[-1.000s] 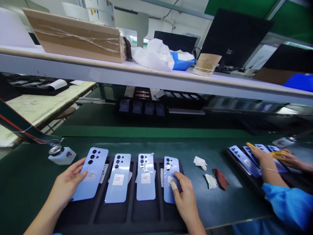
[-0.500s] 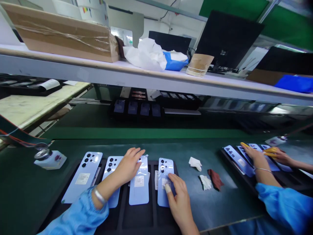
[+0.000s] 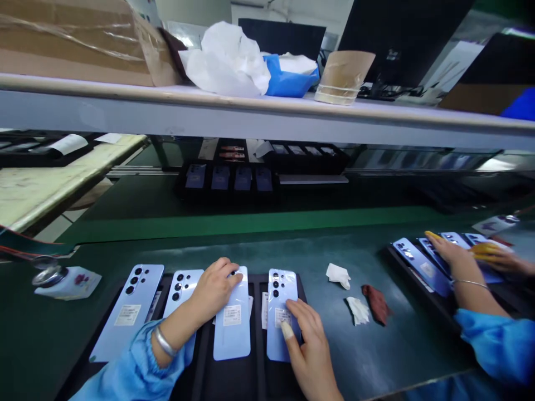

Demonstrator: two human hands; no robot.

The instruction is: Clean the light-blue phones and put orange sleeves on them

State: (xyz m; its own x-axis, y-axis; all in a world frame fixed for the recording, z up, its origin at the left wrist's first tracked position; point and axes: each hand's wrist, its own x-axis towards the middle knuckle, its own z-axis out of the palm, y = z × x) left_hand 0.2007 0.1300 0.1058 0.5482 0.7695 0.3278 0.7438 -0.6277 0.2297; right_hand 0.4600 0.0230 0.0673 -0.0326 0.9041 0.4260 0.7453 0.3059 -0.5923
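Several light-blue phones lie back-up in a black slotted tray [image 3: 228, 379] on the green belt. My left hand [image 3: 214, 288] rests on the camera end of the third phone [image 3: 233, 334], fingers curled over its top edge. My right hand [image 3: 308, 341] lies flat on the fourth phone [image 3: 279, 287], with a taped finger pressing its white sticker. The first phone [image 3: 127, 309] sits tilted at the tray's left edge. The second phone [image 3: 183, 287] is partly covered by my left forearm in its blue sleeve.
A co-worker's hands [image 3: 455, 259] handle phones in another tray [image 3: 418, 267] at the right. Two white wipes [image 3: 338, 275] and a brown cloth [image 3: 376, 303] lie between the trays. A small dispenser bottle [image 3: 62, 278] stands at the left. A shelf [image 3: 267, 120] hangs overhead, with more phone trays [image 3: 228, 178] behind.
My left hand let go of the first phone, crossed to the right and settled on the top of the third phone. My right hand stayed on the fourth phone. The view tilted down.
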